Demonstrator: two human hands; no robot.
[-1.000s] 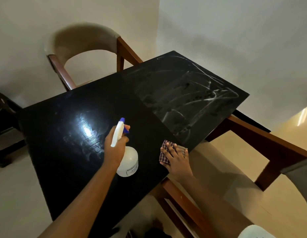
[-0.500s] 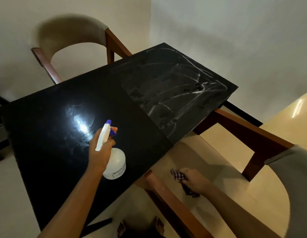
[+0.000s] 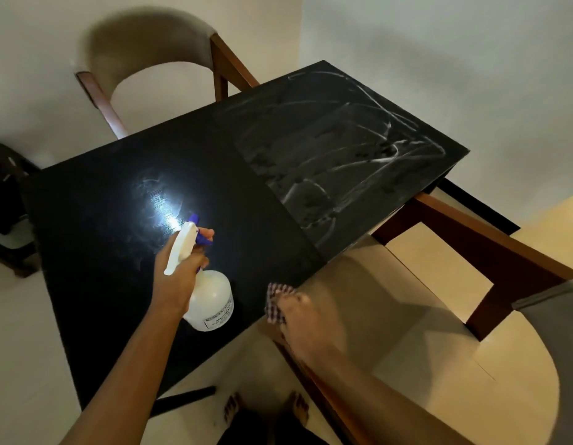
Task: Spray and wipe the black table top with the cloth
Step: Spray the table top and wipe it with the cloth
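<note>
The black table top (image 3: pixel 124 284) fills the middle of the view, with whitish wipe streaks (image 3: pixel 342 149) on its right half and a bright light glare on its left half. My left hand (image 3: pixel 176 277) grips the neck of a white spray bottle (image 3: pixel 211 300) with a blue nozzle, a finger on the trigger, just above the table near its front edge. My right hand (image 3: pixel 298 313) holds a checked cloth (image 3: pixel 275 300) at the table's near right edge; the hand is blurred by motion.
A beige chair with a wooden frame (image 3: pixel 150 53) stands behind the table. A second wooden chair (image 3: pixel 471 245) with a beige seat sits at the right. A dark stool (image 3: pixel 6 203) is at the far left. My bare feet (image 3: pixel 265 409) show below.
My right hand dropped off the table edge with the cloth, then came back up to the near right edge. The left hand keeps the bottle in about the same spot.
</note>
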